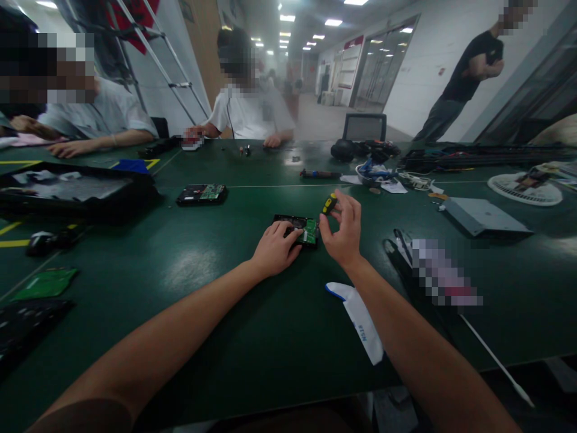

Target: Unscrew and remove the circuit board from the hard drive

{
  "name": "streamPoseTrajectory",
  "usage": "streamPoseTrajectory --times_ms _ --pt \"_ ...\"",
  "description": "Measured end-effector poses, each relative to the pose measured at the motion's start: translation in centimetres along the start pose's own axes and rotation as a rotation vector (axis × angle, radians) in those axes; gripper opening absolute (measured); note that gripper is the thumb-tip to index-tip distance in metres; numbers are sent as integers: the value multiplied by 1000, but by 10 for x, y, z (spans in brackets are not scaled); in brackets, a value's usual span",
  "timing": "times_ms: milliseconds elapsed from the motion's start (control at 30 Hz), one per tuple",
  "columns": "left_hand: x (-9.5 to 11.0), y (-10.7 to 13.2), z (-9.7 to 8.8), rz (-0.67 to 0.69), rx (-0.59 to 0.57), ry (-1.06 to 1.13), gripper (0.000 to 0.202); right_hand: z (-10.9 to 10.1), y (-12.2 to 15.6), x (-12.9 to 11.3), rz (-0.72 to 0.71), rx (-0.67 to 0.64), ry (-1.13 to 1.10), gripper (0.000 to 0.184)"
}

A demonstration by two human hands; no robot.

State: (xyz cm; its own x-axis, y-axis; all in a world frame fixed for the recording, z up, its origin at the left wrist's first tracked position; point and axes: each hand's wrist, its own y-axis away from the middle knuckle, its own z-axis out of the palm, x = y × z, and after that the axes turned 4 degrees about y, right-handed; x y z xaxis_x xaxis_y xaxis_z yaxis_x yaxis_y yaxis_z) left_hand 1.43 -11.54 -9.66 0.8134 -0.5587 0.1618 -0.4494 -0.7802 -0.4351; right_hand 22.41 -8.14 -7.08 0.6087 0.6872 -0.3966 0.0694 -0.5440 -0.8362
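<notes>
A hard drive [310, 230] with a green circuit board lies on the green table in front of me. My left hand [276, 248] steadies it, fingers over its top and thumb at the near edge, covering much of its left and front. Just right of the drive, my right hand [345, 228] is raised with its fingers closed on a screwdriver [329, 204] that has a yellow and black handle. The screwdriver's shaft and tip cannot be made out. Below my right wrist lies a white, blue-edged sleeve [360, 325], partly behind the forearm.
Another hard drive [201, 194] sits farther left, near a large black tray [72, 192]. A green board [46, 284] lies at left. To the right are a grey metal box [487, 216], a bowl of blue parts [373, 172] and a dark cylindrical tool [320, 174]. Co-workers sit across the table.
</notes>
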Motion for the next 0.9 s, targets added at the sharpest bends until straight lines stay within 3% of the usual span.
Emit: streamPoseTrajectory --times_ms 900 --pt "-1 0 0 -5 4 4 44 1 1 1 30 0 -31 78"
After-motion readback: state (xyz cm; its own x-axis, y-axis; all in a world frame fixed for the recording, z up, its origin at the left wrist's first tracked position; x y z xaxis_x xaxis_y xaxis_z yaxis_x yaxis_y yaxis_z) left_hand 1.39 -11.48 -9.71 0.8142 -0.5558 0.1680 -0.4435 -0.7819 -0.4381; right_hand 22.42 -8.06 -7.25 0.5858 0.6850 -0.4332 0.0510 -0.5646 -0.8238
